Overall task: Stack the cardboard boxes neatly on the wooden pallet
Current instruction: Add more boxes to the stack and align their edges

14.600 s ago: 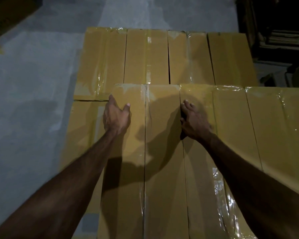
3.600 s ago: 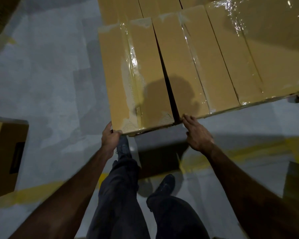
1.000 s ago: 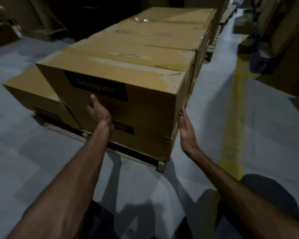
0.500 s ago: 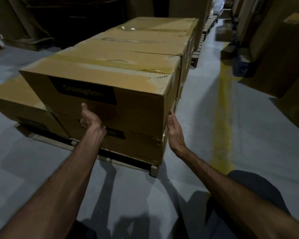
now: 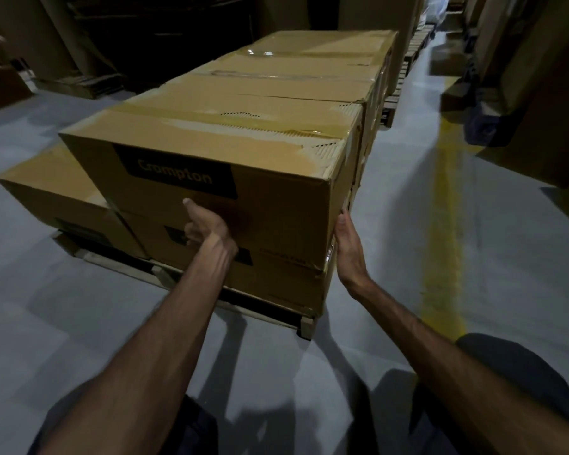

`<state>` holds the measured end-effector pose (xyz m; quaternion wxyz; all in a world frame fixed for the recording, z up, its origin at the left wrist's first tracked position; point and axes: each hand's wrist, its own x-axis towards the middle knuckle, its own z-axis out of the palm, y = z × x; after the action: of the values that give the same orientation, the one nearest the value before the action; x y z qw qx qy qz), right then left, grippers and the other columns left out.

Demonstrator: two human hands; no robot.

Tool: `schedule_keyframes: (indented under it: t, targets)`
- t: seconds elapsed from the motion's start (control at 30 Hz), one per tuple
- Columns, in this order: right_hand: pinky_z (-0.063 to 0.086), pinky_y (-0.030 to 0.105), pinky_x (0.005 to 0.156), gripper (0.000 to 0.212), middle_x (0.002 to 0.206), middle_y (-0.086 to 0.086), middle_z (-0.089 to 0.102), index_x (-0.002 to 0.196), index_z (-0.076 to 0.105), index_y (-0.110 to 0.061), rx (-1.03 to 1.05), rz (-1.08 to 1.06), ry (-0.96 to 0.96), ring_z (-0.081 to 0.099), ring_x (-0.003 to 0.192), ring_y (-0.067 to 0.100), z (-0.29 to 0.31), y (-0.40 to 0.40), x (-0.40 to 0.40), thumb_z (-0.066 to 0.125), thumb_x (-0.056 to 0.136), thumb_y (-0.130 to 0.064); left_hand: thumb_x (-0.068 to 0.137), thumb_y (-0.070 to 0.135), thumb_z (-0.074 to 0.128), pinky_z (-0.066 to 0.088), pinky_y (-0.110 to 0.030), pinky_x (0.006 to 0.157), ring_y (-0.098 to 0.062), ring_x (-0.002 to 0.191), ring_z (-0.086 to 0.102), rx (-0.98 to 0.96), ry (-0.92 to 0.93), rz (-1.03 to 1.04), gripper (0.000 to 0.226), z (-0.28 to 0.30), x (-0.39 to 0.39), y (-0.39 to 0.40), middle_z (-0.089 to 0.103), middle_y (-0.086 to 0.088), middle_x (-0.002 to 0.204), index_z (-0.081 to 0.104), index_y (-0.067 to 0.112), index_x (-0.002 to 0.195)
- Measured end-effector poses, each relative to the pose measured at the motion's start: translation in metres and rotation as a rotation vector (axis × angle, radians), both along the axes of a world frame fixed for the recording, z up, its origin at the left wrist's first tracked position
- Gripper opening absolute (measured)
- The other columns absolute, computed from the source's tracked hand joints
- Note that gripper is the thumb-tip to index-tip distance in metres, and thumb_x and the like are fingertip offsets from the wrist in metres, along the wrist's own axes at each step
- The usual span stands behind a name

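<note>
Now we are crouching at the end of the pallet (image 5: 304, 326), no longer above it. Our left hand (image 5: 207, 226) is pressing the top box (image 5: 211, 152) at center frame, fingers loose; our right hand (image 5: 347, 244) is lying flat against its corner, squaring it over the box below.

Dim interior scene, wide-angle head view. Light falls from above and behind the viewer, brightest on the top of the nearest cardboard box (image 5: 217, 133), where tape shows a faint sheen; a small glare spot marks the wrapped top of the far box (image 5: 260, 52). The background racks (image 5: 145, 34) sink into near-black. Soft shadows of the arms and body spread over the grey floor (image 5: 309, 382) in the foreground. The left hand (image 5: 204, 224) is slightly motion-blurred; the right hand (image 5: 347, 244) is sharper. Straight lines bow toward the frame edges, and the upper-right corner is smeared and soft.
</note>
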<state>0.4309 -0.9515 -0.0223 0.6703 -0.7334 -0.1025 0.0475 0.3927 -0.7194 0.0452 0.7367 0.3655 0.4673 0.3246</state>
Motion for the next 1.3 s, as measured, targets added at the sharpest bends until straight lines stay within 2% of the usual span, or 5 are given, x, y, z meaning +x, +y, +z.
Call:
schedule_keyframes:
  t: [0.6, 0.73, 0.87, 1.07, 1.3]
  targets:
    - [0.021, 0.042, 0.123, 0.115, 0.176, -0.011, -0.004, 0.168, -0.006, -0.030, -0.288, 0.152, -0.416, 0.010, 0.161, 0.014, -0.011, -0.023, -0.009, 0.032, 0.081, -0.097, 0.103, 0.068, 0.036, 0.030, -0.052, 0.120, -0.027, 0.142, 0.038, -0.025, 0.052, -0.027, 0.068, 0.001, 0.003, -0.009, 0.037, -0.006, 0.149, 0.040, 0.018, 0.151]
    - [0.026, 0.050, 0.124, 0.115, 0.176, -0.010, -0.002, 0.168, -0.007, -0.030, -0.360, 0.163, -0.466, 0.012, 0.161, 0.015, -0.016, -0.028, -0.008, 0.046, 0.084, -0.089, 0.107, 0.062, 0.034, 0.032, -0.052, 0.118, -0.030, 0.134, 0.044, -0.068, 0.046, -0.017, 0.042, -0.005, 0.007, -0.007, 0.044, -0.009, 0.131, 0.041, 0.025, 0.090]
    - [0.028, 0.056, 0.126, 0.108, 0.176, -0.007, 0.002, 0.168, -0.002, -0.026, -0.374, 0.139, -0.500, 0.013, 0.161, 0.013, -0.019, -0.030, -0.007, 0.051, 0.090, -0.078, 0.110, 0.056, 0.033, 0.032, -0.045, 0.111, -0.032, 0.136, 0.043, -0.106, 0.026, 0.014, 0.044, -0.005, 0.014, -0.009, 0.041, -0.004, 0.100, 0.029, 0.026, 0.078]
    - [0.027, 0.054, 0.127, 0.102, 0.176, -0.005, 0.006, 0.169, 0.002, -0.023, -0.367, 0.108, -0.523, 0.014, 0.161, 0.013, -0.022, -0.028, -0.007, 0.050, 0.094, -0.073, 0.111, 0.054, 0.031, 0.023, -0.051, 0.124, -0.031, 0.153, 0.029, -0.088, 0.027, 0.005, 0.057, -0.004, 0.011, -0.012, 0.030, -0.015, 0.164, 0.038, 0.015, 0.152]
    - [0.033, 0.057, 0.124, 0.099, 0.176, -0.001, 0.011, 0.169, 0.004, -0.023, -0.348, 0.085, -0.541, 0.020, 0.160, 0.016, -0.023, -0.026, -0.008, 0.052, 0.095, -0.068, 0.109, 0.056, 0.032, 0.019, -0.057, 0.126, -0.033, 0.158, 0.021, -0.083, 0.039, 0.019, 0.059, -0.013, 0.018, -0.005, 0.025, -0.017, 0.169, 0.037, 0.015, 0.151]
